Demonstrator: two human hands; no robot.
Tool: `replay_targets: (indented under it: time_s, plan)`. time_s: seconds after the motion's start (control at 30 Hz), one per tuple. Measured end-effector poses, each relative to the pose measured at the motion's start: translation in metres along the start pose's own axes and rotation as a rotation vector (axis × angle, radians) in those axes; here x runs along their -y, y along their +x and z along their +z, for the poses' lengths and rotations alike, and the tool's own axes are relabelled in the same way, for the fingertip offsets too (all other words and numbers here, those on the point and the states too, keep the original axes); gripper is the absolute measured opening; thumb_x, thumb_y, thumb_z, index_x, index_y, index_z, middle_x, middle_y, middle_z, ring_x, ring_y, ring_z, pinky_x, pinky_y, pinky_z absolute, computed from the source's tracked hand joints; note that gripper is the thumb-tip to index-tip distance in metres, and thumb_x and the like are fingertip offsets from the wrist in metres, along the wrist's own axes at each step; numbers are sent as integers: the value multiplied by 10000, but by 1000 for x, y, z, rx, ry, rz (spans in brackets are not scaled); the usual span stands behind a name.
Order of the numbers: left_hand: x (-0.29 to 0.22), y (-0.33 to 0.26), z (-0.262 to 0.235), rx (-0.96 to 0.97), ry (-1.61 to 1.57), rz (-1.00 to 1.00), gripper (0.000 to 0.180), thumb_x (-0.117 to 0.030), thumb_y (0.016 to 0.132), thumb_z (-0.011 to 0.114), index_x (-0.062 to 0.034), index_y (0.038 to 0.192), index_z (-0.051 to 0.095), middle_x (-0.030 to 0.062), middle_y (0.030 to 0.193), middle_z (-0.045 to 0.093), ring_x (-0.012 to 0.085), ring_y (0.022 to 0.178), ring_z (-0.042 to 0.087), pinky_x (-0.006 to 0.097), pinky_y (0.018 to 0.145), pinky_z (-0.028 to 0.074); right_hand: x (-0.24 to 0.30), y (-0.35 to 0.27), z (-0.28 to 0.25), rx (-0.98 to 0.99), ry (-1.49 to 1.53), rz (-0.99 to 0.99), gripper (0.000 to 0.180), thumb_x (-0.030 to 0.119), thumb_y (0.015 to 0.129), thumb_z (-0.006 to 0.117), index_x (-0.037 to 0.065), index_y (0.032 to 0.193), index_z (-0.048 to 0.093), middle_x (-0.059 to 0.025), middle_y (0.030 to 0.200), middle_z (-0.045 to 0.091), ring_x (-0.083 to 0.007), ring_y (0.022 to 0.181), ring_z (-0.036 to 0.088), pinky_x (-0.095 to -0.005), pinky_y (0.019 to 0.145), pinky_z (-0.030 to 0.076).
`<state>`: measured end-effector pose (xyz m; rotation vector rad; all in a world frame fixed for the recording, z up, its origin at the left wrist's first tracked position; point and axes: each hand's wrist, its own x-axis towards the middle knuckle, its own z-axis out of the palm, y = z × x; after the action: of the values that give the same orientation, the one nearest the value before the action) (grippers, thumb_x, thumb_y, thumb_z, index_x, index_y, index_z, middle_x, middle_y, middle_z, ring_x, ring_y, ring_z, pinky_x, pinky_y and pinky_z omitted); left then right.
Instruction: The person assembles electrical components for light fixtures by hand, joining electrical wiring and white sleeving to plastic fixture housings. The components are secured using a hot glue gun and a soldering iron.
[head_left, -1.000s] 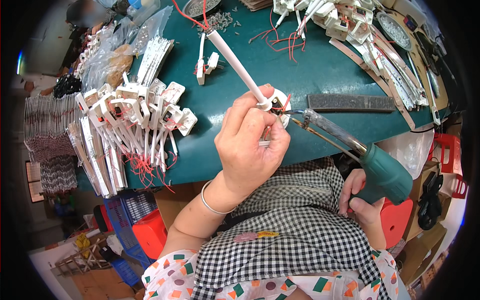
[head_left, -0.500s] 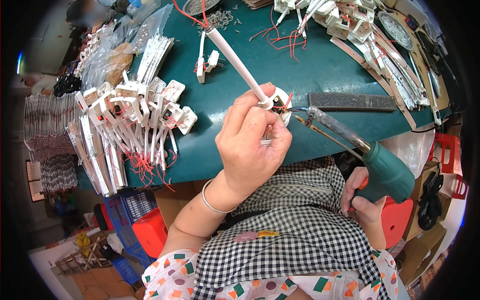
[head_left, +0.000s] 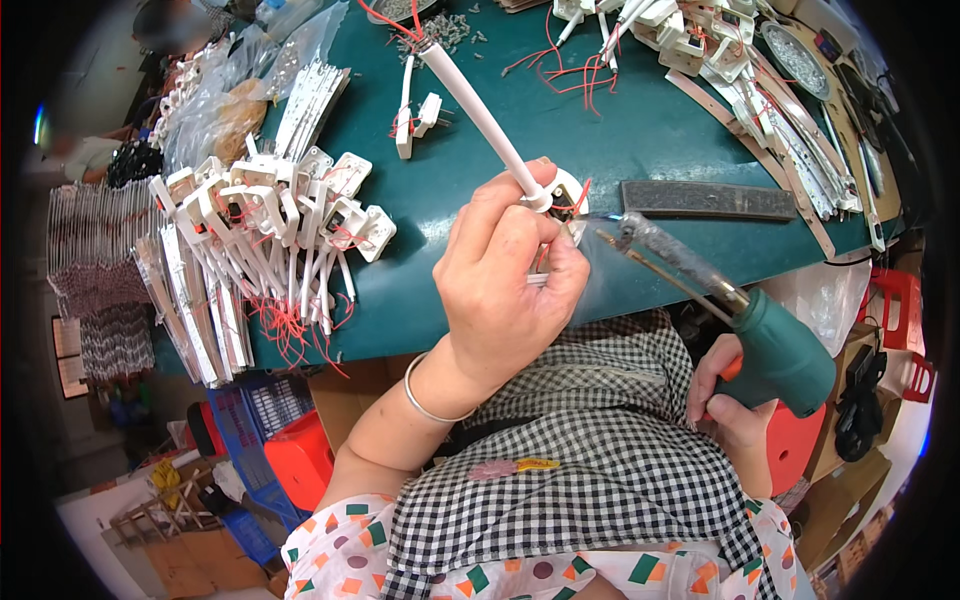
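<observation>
My left hand (head_left: 512, 270) is closed around a white plastic tube (head_left: 485, 120) where it joins a small white housing (head_left: 568, 190). Red wires come out of the tube's far end, and a short red wire stands up from the housing. My right hand (head_left: 728, 395) grips the handle of a green soldering gun (head_left: 785, 345) with an orange trigger. Its dark barrel slants up to the left, and the thin tip lies at the right side of the housing. Whether the tip touches the housing is too blurred to tell. My left fingers partly hide the housing.
White tube assemblies with red wires (head_left: 290, 230) are heaped on the green table (head_left: 430, 320) at left, with more (head_left: 700, 40) at far right. A dark flat bar (head_left: 708, 200) lies beyond the gun. Loose screws (head_left: 450, 35) lie at the back, near two small white pieces (head_left: 405, 130).
The soldering gun has shifted slightly right, and its tip sits a little farther from the middle of the housing. My left hand and the tube have moved slightly right.
</observation>
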<state>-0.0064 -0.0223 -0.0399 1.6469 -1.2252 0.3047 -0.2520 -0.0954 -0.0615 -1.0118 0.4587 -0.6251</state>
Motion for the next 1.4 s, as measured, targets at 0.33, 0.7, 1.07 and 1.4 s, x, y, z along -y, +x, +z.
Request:
replay_targets:
  time_s: [0.33,0.7,1.07,1.4]
  plan:
    - [-1,0,0,13,14,6,202,74,583,649,-27,712,532,166,1024,654,252,762,633,313,629,524,-3,5,-3,46,-2,33,296,89,722,712,1,854,463,-107,729,489,-172,474,524,-250,420,473]
    - [-1,0,2,4,14,11,207,79,595,650,-23,724,524,172,1017,649,260,755,640,315,625,535,-7,-1,-12,110,-158,4,267,86,734,696,21,832,456,-100,738,495,-177,526,544,-244,474,482]
    - [-1,0,-2,36,10,0,170,90,641,646,-1,742,543,187,1042,634,213,755,647,273,566,524,-2,1,-3,11,-85,44,330,138,733,736,-7,899,490,-91,715,495,-172,489,538,-259,427,458]
    - [-1,-1,-3,49,10,26,132,97,683,638,20,759,563,204,1064,622,179,779,655,237,527,514,2,-7,-8,27,29,26,419,-2,698,654,-61,1086,509,-103,710,539,-163,558,550,-258,508,475]
